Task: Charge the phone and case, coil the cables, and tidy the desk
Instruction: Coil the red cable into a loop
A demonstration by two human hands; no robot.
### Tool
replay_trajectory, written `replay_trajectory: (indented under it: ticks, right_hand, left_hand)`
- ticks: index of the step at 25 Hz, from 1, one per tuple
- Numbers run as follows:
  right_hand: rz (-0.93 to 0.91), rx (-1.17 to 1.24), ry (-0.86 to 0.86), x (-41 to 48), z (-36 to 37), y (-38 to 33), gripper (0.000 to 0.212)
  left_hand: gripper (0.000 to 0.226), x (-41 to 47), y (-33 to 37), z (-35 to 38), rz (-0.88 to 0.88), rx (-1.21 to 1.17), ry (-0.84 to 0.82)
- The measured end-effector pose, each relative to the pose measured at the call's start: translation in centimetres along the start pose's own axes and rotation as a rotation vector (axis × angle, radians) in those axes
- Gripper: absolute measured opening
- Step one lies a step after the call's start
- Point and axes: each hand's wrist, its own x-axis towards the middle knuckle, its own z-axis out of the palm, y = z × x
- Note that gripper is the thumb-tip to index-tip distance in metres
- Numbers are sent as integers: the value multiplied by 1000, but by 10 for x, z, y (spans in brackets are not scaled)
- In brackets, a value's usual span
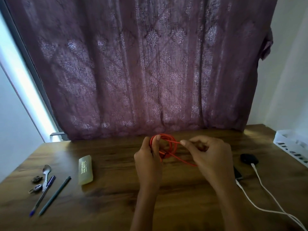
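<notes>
- While our left hand [147, 157] grips the orange cable coil [164, 135], our right hand [211, 157] fingers [183, 142] pinch its loose strand.
- Coil sits between our fingers, above the counter [116, 189].
- Phone [238, 173] and case [249, 158] lie right of the right fingers.

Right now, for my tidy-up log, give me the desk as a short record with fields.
left hand: grips the coiled red cable
right hand: pinches a loose strand of it
case: black, right side, white cable plugged in
phone: mostly hidden by right hand, second white cable at its near end
left side: blue pen, dark pen, spoon, pouch
right edge: basket
</notes>
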Motion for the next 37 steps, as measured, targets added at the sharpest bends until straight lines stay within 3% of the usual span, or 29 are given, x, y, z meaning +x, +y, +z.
replay_trajectory:
  ticks: [2,6,9,11,14,18,20,28,34,37]
  right_hand:
    - [-20,32,-71,1,-3,5,12]
    - [135,1183,-414,3,-6,12,50]
    - [135,1396,-413,1,13,12,56]
    - [172,1378,-386,-5,29,7,47]
    - [153,1085,-290,-12,46,-3,32]
    - [249,897,5,-2,42,-8,32]
    - [231,742,54,5,33,-4,29]
    - [66,533,81,15,-1,11,10]
    - [333,417,-122,16,7,44,18]
    - [289,484,-189,12,14,35,15]
  left_hand:
    - [31,3,1,-4,-25,-21,54]
    - [39,8,5,-7,-165,-168,177]
    - [41,9,7,-3,-212,-170,197]
    - [42,9,6,-1,-233,-181,196]
    - [41,13,3,-1,-249,-201,184]
    - [43,16,-7,-8,-216,-173,155]
    - [42,18,-13,-12,-201,-178,138]
    - [46,26,-15,-14,-172,-151,89]
    - [46,25,-13,-8,-239,-306,23]
    - [43,16,-6,1,-247,-351,-7]
